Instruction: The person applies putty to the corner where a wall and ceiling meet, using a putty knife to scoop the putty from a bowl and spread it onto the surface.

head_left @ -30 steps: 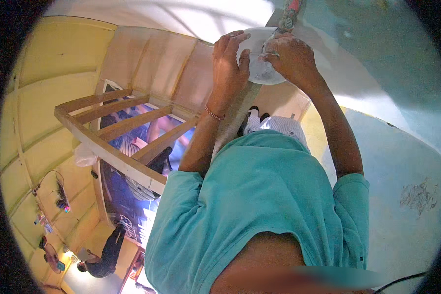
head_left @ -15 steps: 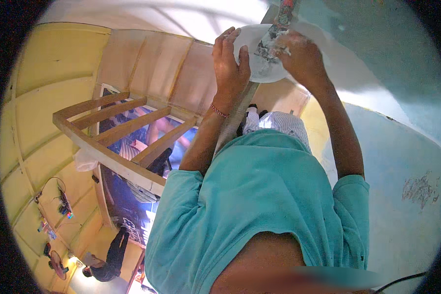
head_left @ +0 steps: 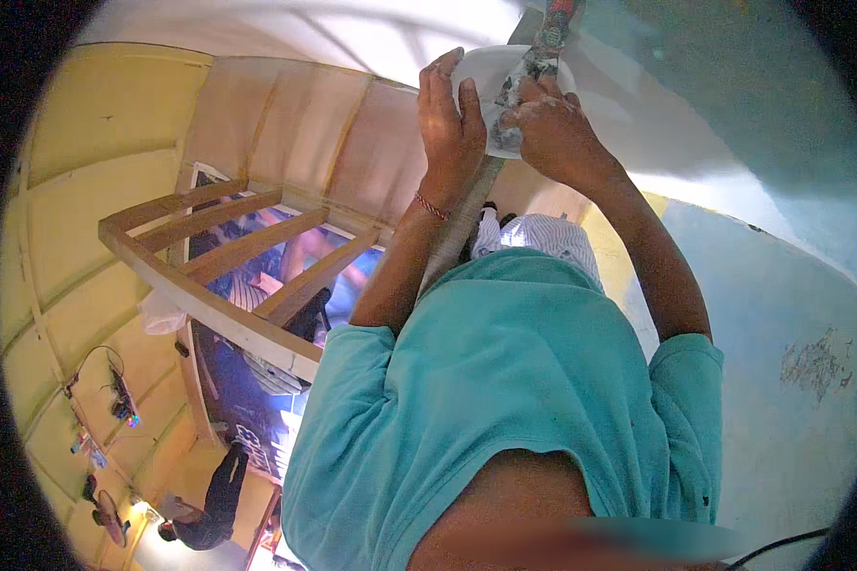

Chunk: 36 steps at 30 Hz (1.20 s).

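Yellow panelled walls point(head_left: 76, 276) are filling the left of the frame and bending with the lens; pinkish-brown panels point(head_left: 286, 119) are standing across the upper centre-left, and a pale blue wall point(head_left: 781, 276) is taking up the right. Light wooden framework point(head_left: 209, 297), ladder-like, is spanning the centre-left in front of a blue printed banner point(head_left: 224, 371).

Main item: a white round plate point(head_left: 486, 68) is sitting at the upper centre, over a narrow beam point(head_left: 457, 228) that is running down toward the torso. Patchy white and dark paste point(head_left: 507, 138) is covering part of its face. One scraper point(head_left: 549, 43) with a red handle is reaching onto the plate from the top edge.

Left hand point(head_left: 454, 128): lying at the plate's left rim, fingers pointing up, fairly straight, thumb spreading apart from them. Whether it is gripping the rim: cannot tell.

Right hand point(head_left: 557, 133): lying over the plate's right part, fingers bending inward, fingertips meeting the smeared area by the scraper blade. Whether anything is being pinched: cannot tell.

Wearer is showing a teal shirt point(head_left: 514, 381) and a braided bracelet point(head_left: 431, 206) on the left wrist. Another person point(head_left: 205, 523), in dark clothing, is appearing small at lower left.
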Tool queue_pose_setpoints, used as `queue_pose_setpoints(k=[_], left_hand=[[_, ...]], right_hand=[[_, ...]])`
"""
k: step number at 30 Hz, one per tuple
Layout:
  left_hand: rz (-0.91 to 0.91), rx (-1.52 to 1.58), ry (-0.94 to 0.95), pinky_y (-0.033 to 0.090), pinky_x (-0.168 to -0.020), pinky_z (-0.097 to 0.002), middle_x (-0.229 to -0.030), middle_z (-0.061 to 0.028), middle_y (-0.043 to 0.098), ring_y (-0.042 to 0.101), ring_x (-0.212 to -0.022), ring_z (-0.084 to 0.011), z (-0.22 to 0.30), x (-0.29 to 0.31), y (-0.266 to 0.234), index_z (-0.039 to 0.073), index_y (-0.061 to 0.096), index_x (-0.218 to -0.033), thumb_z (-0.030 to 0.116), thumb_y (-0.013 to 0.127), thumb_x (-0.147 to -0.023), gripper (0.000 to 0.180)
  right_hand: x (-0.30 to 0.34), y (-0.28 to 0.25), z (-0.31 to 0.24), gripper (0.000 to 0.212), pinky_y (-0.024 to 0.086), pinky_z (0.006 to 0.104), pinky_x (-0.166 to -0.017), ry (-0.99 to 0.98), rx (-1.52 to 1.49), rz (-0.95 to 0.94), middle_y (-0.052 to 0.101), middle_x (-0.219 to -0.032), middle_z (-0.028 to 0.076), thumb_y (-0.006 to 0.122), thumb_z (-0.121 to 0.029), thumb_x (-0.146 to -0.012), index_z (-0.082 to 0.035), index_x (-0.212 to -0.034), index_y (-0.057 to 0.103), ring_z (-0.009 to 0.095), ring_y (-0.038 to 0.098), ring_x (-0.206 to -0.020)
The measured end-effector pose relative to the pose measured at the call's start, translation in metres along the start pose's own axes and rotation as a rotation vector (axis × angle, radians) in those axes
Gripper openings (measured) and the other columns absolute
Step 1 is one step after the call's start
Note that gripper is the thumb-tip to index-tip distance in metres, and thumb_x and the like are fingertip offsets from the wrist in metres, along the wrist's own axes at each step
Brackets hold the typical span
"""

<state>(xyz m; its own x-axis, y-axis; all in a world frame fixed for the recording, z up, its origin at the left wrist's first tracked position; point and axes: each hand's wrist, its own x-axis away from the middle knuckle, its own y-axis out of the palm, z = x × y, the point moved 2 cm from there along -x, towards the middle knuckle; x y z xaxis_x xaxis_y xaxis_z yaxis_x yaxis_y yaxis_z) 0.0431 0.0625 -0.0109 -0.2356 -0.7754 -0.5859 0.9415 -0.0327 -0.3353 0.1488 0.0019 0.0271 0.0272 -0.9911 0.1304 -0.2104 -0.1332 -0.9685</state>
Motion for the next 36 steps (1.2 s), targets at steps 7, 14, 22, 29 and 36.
queue_pose_setpoints(k=[7, 14, 22, 29, 36], left_hand=[[0.025, -0.025, 0.006, 0.041, -0.076, -0.0385, -0.097, -0.0193, 0.049, 0.049, -0.087, -0.0332, -0.004, 0.002, 0.003, -0.005, 0.045, -0.101, -0.001, 0.043, -0.08, 0.022], [0.052, 0.007, -0.017, 0.038, -0.077, -0.0383, -0.097, -0.0185, 0.05, 0.049, -0.087, -0.0315, -0.006, 0.004, 0.006, -0.004, 0.046, -0.1, -0.002, 0.042, -0.08, 0.021], [0.064, -0.041, -0.022, 0.035, -0.081, -0.0379, -0.098, -0.0158, 0.051, 0.048, -0.091, -0.0298, -0.008, 0.005, 0.007, -0.002, 0.047, -0.101, 0.003, 0.041, -0.081, 0.021], [0.042, -0.001, -0.096, 0.032, -0.083, -0.039, -0.1, -0.0155, 0.051, 0.047, -0.093, -0.0296, -0.003, 0.008, 0.007, -0.001, 0.047, -0.101, 0.007, 0.041, -0.082, 0.022], [0.07, 0.004, -0.105, 0.031, -0.084, -0.0384, -0.101, -0.0152, 0.05, 0.047, -0.094, -0.0289, -0.001, 0.007, 0.009, -0.001, 0.047, -0.101, 0.008, 0.041, -0.082, 0.022]], right_hand=[[0.0, 0.003, -0.002, 0.031, 0.034, 0.047, -0.081, 0.029, 0.033, -0.062, 0.046, -0.103, 0.012, 0.052, 0.001, -0.063, -0.011, -0.089, 0.064, 0.027, 0.041, -0.102], [-0.005, 0.01, 0.004, 0.016, 0.038, 0.0568, -0.071, -0.119, -0.057, -0.064, 0.047, -0.102, 0.017, 0.054, -0.016, -0.068, -0.013, -0.08, 0.064, 0.033, 0.044, -0.1], [-0.009, 0.008, 0.006, 0.031, 0.033, 0.0492, -0.08, 0.04, -0.079, -0.166, 0.047, -0.102, 0.011, 0.05, 0.001, -0.064, -0.01, -0.091, 0.062, 0.026, 0.041, -0.104], [-0.006, 0.003, 0.012, 0.022, 0.037, 0.0579, -0.071, -0.024, 0.059, 0.084, 0.048, -0.103, 0.017, 0.06, -0.019, -0.066, -0.007, -0.084, 0.062, 0.035, 0.044, -0.102], [-0.003, 0.009, 0.001, 0.021, 0.032, 0.0463, -0.075, 0.085, 0.088, -0.002, 0.047, -0.099, 0.011, 0.051, -0.003, -0.066, -0.008, -0.083, 0.063, 0.026, 0.04, -0.103]])
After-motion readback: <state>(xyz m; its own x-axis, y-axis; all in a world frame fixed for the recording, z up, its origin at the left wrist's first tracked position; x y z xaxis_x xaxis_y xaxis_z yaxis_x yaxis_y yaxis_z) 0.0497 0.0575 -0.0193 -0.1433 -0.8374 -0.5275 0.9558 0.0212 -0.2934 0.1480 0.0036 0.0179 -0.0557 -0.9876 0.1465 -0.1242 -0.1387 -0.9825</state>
